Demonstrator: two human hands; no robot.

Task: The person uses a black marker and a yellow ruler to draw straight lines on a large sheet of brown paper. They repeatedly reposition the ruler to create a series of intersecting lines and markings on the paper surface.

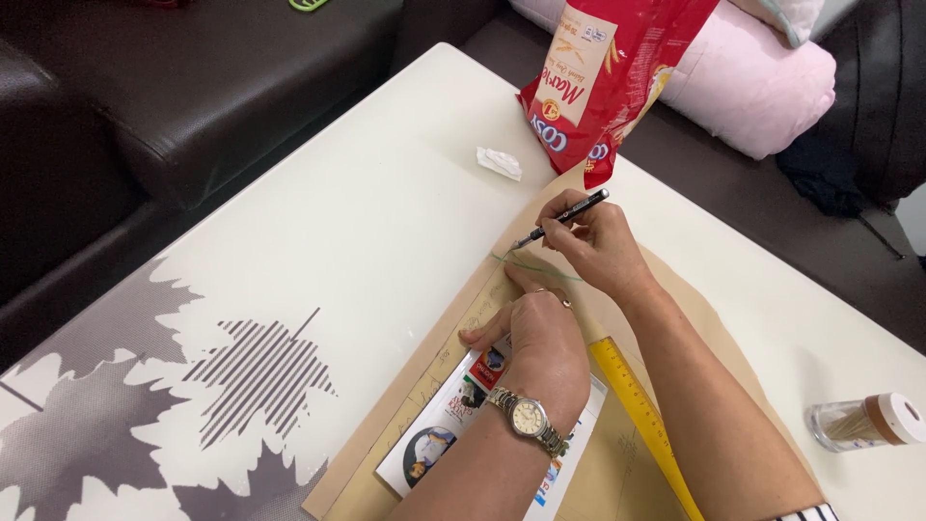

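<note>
White table [367, 222] printed with grey leaf shapes at its near left corner, flanked by a dark sofa [222, 87] along the far left edge. A tan paper sheet [439, 371] lies diagonally across the table's middle toward the near edge. Right hand [598, 241] closed around a pen [564, 217], its tip touching the sheet by a green curved line [540, 265]. Left hand [531, 333], wearing a wristwatch [528, 417], pressed flat on the sheet, fingers half-curled, gripping nothing; it partly covers a printed card [444, 439] lying on the sheet. A yellow ruler [641, 405] lies on the sheet just right of the left forearm. At the far edge, a red snack bag [603, 77] stands touching the sheet's far end; a crumpled white scrap [499, 162] sits just left of it. A toothpick jar [863, 422] lies on its side near the right edge. A pink cushion [762, 77] rests behind the bag.
</note>
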